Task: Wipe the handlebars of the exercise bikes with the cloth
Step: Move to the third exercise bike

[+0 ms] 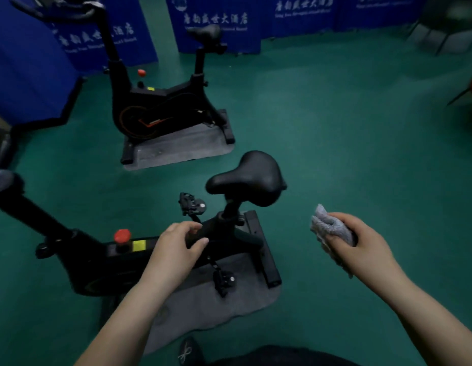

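I see my right hand (pixel 361 244) at the frame's lower right, its grip clamped on the grey cloth (pixel 328 228). My left hand (pixel 176 247) hovers over the near bike (pixel 155 249), fingers relaxed and apart.

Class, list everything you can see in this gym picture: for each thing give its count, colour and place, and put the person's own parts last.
Exercise bikes: two, black; near bike lower left, far bike upper left.
Saddles: two, black; near saddle centre, far saddle top.
Knobs: two, red; near knob on the near bike's frame, far knob on the far bike.
Mats: two, grey; near mat, far mat, one under each bike.
Handlebars: far bike's, black, top left, blurred.
Screens: blue, white lettering, along the back.
Floor: green.
Cloth: one, grey, in the right hand's grip.
Shoe: one, dark, bottom edge.
Left hand: above the near bike's frame, empty.
Right hand: right, holds the cloth.
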Motion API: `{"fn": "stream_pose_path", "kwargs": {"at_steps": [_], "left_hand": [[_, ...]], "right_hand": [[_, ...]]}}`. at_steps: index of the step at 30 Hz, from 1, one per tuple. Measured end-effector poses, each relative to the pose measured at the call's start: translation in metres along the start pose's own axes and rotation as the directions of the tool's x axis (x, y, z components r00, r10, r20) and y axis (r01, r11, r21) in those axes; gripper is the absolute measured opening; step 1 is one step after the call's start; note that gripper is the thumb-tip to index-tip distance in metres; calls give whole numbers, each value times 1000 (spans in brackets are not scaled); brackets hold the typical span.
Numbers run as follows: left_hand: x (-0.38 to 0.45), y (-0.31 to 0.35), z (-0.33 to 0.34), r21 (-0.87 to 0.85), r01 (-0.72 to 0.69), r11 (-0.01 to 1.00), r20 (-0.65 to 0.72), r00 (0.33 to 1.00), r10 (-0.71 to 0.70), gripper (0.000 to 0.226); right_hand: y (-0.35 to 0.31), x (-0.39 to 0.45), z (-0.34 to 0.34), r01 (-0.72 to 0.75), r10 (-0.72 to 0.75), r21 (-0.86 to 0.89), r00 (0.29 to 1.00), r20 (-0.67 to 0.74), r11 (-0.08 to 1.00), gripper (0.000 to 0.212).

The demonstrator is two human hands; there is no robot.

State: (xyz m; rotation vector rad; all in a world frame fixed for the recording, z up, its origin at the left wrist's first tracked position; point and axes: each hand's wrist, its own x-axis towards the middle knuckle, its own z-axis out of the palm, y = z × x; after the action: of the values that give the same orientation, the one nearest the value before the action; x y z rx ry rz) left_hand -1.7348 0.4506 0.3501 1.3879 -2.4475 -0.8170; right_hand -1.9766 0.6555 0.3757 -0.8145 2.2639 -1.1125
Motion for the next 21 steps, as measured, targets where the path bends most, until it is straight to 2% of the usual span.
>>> {"fn": "stream_pose_path", "kwargs": {"at_steps": [8,14,21], "left_hand": [[6,129,80,-10,-91,996,85,992,91,36],[41,160,111,19,-83,996,147,986,79,39],[150,197,151,-2,-63,998,205,977,62,39]], "right_hand": [[71,18,-112,-72,75,51,996,-55,996,29],[96,57,-141,-97,104,90,992,-68,991,31],[104,163,-172,-140,143,42,987,-78,989,34]]}}
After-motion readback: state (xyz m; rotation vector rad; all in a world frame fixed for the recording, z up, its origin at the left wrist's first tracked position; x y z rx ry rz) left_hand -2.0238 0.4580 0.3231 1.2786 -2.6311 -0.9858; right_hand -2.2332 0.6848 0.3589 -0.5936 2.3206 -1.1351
